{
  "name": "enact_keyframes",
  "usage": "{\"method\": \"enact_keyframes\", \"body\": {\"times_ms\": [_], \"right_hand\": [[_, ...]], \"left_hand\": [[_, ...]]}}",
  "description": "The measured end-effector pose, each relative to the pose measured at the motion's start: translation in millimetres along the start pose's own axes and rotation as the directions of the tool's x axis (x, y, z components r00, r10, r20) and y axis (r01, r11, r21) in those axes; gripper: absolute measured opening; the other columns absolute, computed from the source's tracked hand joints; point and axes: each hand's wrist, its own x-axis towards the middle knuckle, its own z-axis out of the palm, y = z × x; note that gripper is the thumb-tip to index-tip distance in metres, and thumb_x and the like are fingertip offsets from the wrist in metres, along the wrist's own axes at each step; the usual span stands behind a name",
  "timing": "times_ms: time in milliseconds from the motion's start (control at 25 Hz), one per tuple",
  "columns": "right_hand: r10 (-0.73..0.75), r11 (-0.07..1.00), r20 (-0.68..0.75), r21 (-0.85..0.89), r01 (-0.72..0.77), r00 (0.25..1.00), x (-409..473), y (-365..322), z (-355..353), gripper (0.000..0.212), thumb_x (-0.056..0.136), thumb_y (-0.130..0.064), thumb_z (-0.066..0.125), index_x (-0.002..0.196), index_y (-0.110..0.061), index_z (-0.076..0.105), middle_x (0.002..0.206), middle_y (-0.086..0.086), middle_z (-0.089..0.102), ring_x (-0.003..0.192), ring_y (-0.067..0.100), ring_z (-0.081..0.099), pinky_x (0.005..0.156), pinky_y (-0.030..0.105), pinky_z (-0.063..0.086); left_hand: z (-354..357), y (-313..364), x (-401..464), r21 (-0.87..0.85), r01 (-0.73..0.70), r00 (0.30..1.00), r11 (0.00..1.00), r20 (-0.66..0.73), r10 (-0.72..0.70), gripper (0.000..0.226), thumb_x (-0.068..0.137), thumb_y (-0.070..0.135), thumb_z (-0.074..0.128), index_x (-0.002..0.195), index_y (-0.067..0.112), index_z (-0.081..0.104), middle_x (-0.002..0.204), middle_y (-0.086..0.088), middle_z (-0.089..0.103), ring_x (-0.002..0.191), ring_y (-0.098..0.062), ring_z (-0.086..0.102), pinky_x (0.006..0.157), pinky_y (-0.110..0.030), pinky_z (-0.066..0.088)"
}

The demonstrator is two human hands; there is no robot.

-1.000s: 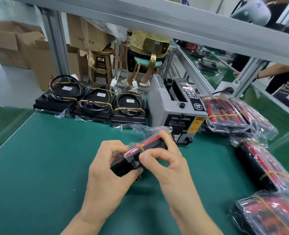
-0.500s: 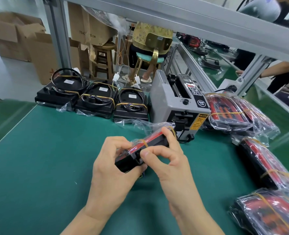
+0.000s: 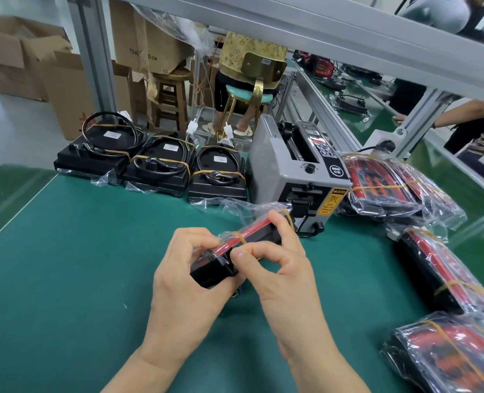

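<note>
A black and red device (image 3: 229, 255) in a clear plastic bag, bound with yellow rubber bands, is held above the green mat (image 3: 65, 279) in the middle of the view. My left hand (image 3: 186, 285) grips its near black end from the left and below. My right hand (image 3: 280, 268) holds it from the right, thumb and forefinger pinching at the device's near side by a rubber band, with another finger over its far end. The loose bag end (image 3: 243, 208) sticks out behind the device.
A grey tape dispenser (image 3: 294, 171) stands just behind the hands. Three black units with coiled cables (image 3: 161, 168) line the mat's far edge. Several bagged red and black devices (image 3: 382, 185) lie along the right side. People, a stool and cardboard boxes are beyond the bench.
Both hands keep hold of the bagged device in nearly the same pose; the right thumb and forefinger shifted slightly along it. The view has tilted a little.
</note>
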Motion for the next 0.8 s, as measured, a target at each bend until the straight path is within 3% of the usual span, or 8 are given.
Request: {"method": "enact_keyframes", "body": {"times_ms": [360,480,800], "right_hand": [[0.034,0.983,-0.003,0.18,-0.033,0.999,-2.2,5.0,1.7,0.02,0.08,-0.017,0.075,0.063,-0.029,0.075,0.143,-0.036,0.032,0.139,-0.01,0.019,0.116,0.032,0.018],[0.029,0.986,-0.013,0.163,-0.026,1.0,-2.3,4.0,2.9,0.02,0.078,-0.019,0.075,0.062,-0.031,0.075,0.142,-0.038,0.031,0.138,-0.014,0.017,0.114,0.027,0.017],[-0.008,0.992,-0.071,0.126,0.017,0.997,-2.8,8.7,8.4,0.019,0.076,-0.02,0.077,0.061,-0.03,0.074,0.142,-0.035,0.034,0.138,-0.013,0.019,0.118,0.037,0.021]], "left_hand": [[1.2,-1.2,-0.6,0.011,-0.019,1.0,1.0,-0.006,0.019,0.046,0.052,0.013,0.08,0.092,0.023,0.058,0.096,0.012,0.057,0.093,-0.002,0.061,0.077,-0.005,0.043],[1.8,-1.1,-0.4,-0.001,-0.019,1.0,1.0,-0.011,0.019,0.045,0.053,0.013,0.08,0.092,0.021,0.058,0.095,0.011,0.057,0.091,-0.002,0.061,0.075,-0.005,0.043],[2.4,0.8,-0.9,-0.018,-0.017,1.0,1.0,-0.008,0.017,0.043,0.054,0.01,0.077,0.091,0.021,0.058,0.095,0.01,0.057,0.092,-0.002,0.061,0.076,-0.005,0.043]]}}
